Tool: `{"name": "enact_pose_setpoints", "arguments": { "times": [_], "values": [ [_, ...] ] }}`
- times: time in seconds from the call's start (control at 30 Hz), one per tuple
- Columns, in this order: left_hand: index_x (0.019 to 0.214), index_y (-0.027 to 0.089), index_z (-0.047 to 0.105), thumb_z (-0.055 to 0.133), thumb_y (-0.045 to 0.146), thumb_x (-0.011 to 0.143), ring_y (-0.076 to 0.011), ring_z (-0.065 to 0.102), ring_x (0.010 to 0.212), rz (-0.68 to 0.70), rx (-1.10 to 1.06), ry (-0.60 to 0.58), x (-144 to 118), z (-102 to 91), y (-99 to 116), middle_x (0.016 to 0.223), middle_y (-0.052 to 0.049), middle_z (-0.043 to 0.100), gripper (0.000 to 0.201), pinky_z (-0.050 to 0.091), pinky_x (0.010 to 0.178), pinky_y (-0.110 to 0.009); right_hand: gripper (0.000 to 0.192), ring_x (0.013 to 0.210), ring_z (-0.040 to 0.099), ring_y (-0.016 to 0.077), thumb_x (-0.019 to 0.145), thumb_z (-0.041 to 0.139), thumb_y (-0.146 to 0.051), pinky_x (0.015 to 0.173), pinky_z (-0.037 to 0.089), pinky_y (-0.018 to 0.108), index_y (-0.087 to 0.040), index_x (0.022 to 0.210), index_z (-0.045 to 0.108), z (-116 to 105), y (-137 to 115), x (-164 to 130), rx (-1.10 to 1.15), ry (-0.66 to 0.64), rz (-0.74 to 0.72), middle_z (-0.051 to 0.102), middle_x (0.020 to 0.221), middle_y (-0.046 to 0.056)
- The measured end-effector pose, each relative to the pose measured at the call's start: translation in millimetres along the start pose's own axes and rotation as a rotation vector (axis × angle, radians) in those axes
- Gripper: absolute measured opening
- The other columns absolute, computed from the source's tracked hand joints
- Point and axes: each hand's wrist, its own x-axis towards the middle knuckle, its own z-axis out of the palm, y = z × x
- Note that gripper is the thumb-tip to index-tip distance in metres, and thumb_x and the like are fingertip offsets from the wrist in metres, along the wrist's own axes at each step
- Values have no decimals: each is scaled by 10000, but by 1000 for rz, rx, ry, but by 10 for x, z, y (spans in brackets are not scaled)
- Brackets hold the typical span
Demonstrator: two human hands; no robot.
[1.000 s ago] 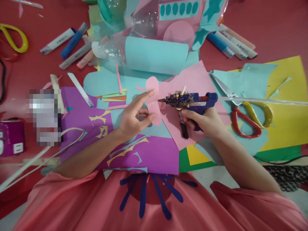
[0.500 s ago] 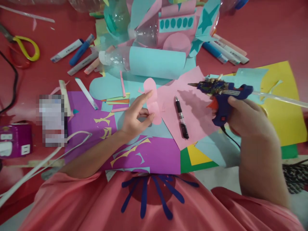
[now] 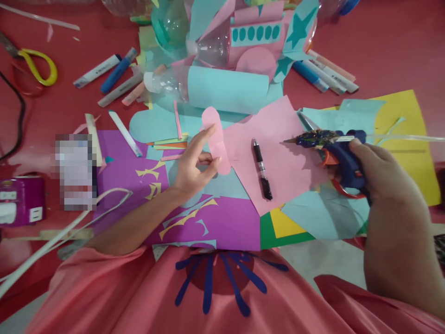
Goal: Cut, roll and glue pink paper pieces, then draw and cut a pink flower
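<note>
Between the thumb and fingers of my left hand (image 3: pixel 194 162) is a pink paper strip (image 3: pixel 217 144) with rounded ends, held up over the papers. My right hand (image 3: pixel 385 171) grips a dark blue hot glue gun (image 3: pixel 347 157) by its handle, nozzle pointing left. A clear glue stick (image 3: pixel 406 138) sticks out of the gun's back end. Beneath the gun lies a pink paper sheet (image 3: pixel 278 125), and on it rests a black pen (image 3: pixel 262 169). Red scissor handles (image 3: pixel 349 192) show partly behind the gun.
A bottle wrapped in light blue paper (image 3: pixel 227 90) lies beyond my hands, before a pink-wrapped bottle model (image 3: pixel 255 41). Markers (image 3: pixel 116 69) lie on both sides. Yellow-handled scissors (image 3: pixel 40 67), a purple box (image 3: pixel 22 199) and a white cable (image 3: pixel 52 241) are at left.
My right hand has moved right and slightly down with the glue gun, uncovering more pink sheet. My left hand and the paper strip have shifted slightly left and up.
</note>
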Motion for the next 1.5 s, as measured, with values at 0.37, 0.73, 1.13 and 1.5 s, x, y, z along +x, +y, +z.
{"name": "enact_pose_setpoints", "arguments": {
  "times": [0.37,0.73,1.13,1.5],
  "values": [
    [1475,380,347,562,388,941,-54,667,673,-99,-118,-19,30,-34,-50,1566,-99,396,576,558,547,-175,216,571,550,190,827,564,-333,592,410,358,-249,628,567,-91,-216,-297,-389,342,-413,575,593,13],
    [1471,319,363,568,461,927,-67,671,676,-120,-22,-48,39,-25,0,1515,-140,453,598,574,583,-190,283,1229,602,320,909,600,-229,1015,486,516,-164,1182,643,1307,-296,-598,-388,-170,-1447,697,1255,147],
    [1463,367,360,591,543,898,-81,679,652,-184,-71,-52,20,1,2,1505,-114,456,635,561,524,-199,235,807,703,202,893,476,-82,707,532,351,-219,873,666,1220,-290,-456,-131,-19,-1395,766,831,45],
    [1451,353,396,613,471,897,-61,667,613,-225,-77,-97,-27,22,111,1484,-96,492,607,582,574,-211,172,611,643,148,918,591,-339,576,523,298,-250,860,726,1103,-289,-501,173,-42,-1061,706,717,12]
  ]
}}
